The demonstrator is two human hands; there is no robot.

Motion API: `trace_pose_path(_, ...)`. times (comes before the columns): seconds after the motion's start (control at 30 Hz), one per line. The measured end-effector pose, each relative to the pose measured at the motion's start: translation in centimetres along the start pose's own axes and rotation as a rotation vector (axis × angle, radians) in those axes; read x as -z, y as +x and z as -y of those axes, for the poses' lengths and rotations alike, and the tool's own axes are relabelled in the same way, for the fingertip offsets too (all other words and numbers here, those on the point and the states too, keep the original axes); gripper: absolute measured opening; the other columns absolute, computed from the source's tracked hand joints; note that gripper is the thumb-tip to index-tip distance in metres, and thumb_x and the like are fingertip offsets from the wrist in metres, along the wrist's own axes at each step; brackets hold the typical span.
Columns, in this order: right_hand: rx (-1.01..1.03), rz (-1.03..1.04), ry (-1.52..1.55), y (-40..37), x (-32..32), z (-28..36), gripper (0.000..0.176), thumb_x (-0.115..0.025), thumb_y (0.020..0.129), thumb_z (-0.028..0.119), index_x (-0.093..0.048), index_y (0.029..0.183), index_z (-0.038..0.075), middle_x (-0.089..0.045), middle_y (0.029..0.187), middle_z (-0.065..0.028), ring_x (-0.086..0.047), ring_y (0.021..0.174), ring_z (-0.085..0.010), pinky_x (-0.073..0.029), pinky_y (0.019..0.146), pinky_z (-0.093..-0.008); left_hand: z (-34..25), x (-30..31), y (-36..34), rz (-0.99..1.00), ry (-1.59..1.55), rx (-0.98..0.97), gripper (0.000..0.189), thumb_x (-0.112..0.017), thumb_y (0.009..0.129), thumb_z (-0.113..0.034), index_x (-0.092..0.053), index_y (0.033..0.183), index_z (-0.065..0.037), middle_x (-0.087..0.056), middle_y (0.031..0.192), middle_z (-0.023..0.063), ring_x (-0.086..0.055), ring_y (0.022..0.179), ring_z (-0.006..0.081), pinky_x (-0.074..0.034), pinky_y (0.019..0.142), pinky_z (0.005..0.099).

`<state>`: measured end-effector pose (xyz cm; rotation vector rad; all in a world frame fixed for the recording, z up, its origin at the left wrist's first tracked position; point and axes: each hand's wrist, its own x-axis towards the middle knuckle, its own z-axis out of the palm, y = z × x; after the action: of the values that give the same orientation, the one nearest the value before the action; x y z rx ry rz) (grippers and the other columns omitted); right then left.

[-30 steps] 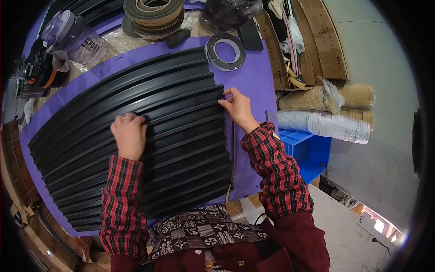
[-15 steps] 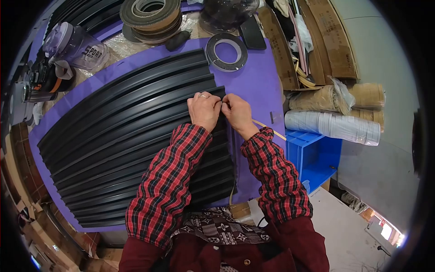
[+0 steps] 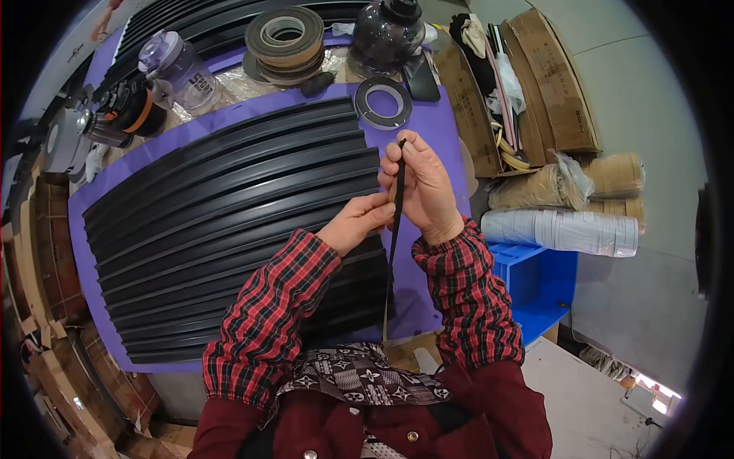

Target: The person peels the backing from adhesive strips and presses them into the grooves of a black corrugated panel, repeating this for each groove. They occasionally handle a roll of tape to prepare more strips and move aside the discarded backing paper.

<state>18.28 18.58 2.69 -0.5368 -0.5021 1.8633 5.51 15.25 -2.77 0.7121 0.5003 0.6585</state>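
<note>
A narrow black strip of tape [image 3: 394, 237] hangs nearly upright, its lower part paler and trailing to the near edge of the table. My right hand [image 3: 427, 187] pinches its top end between thumb and fingers. Lower down, my left hand [image 3: 355, 222] is closed on the same strip between thumb and forefinger. Beneath both hands lie several long black ribbed strips [image 3: 229, 200], side by side and slightly curved. Their right ends finish close to my hands. They rest on a purple board [image 3: 440, 138]. A roll of black tape [image 3: 382, 123] lies flat beyond my right hand.
At the back stand stacked tape rolls [image 3: 306, 50], a purple bottle [image 3: 187, 76], a black flask [image 3: 141, 107] and a large dark jug [image 3: 386, 38]. To the right are an open cardboard box [image 3: 562, 84], wrapped rolls [image 3: 562, 232] and a blue crate [image 3: 566, 291].
Both hands have come away from the ends of the ribbed strips. My right hand has risen with the tape end, and my left has moved lower along it. The view has shifted slightly.
</note>
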Motion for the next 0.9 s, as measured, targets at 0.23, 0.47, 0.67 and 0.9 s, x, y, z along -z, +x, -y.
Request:
trace_pose_path(0.23,0.559,0.143,-0.069,-6.0,-3.9,3.7,0.01,-0.046,0.085,0.018,-0.046,0.093,0.011,-0.05,0.084,-0.0007,-0.048,0.079,-0.013,-0.039,0.078,-0.0339,-1.4,-0.2,-4.3,-0.444,1.038,-0.443,0.009,-0.053,0.079,-0.008,-0.057,0.083,-0.001,-0.053,0.067,0.0054,-0.052,0.062,0.0161,-0.041,0.058,0.0254)
trace_pose_path(0.47,0.909,0.063,0.214,-17.9,-0.5,15.1,0.015,-0.05,0.081,0.018,-0.045,0.084,0.005,-0.046,0.079,-0.0008,-0.046,0.07,-0.0116,-0.038,0.075,-0.0273,-4.2,8.7,-9.8,-0.643,1.184,-0.549,0.008,-0.054,0.077,-0.005,-0.059,0.082,-0.001,-0.048,0.085,0.0081,-0.05,0.077,0.018,-0.041,0.065,0.0244)
trace_pose_path(0.67,1.392,-0.363,-0.219,-27.6,0.6,25.2,0.006,-0.045,0.082,0.006,-0.041,0.084,0.011,-0.045,0.075,-0.0036,-0.044,0.064,-0.0133,-0.041,0.056,-0.0214,-3.3,14.1,-11.8,-0.701,1.21,-0.489,0.01,-0.055,0.077,-0.007,-0.059,0.083,-0.001,-0.046,0.094,0.0084,-0.049,0.082,0.0181,-0.041,0.07,0.0249)
trace_pose_path(0.9,1.192,-0.349,-1.144,-16.9,-19.2,30.7,0.017,-0.046,0.081,0.006,-0.039,0.097,0.008,-0.048,0.075,-0.0033,-0.038,0.057,-0.0086,-0.033,0.049,-0.018,0.5,-0.9,-12.8,0.254,1.735,-0.401,0.009,-0.053,0.069,-0.01,-0.055,0.065,-0.002,-0.054,0.07,0.013,-0.056,0.071,0.0258,-0.048,0.058,0.0338)
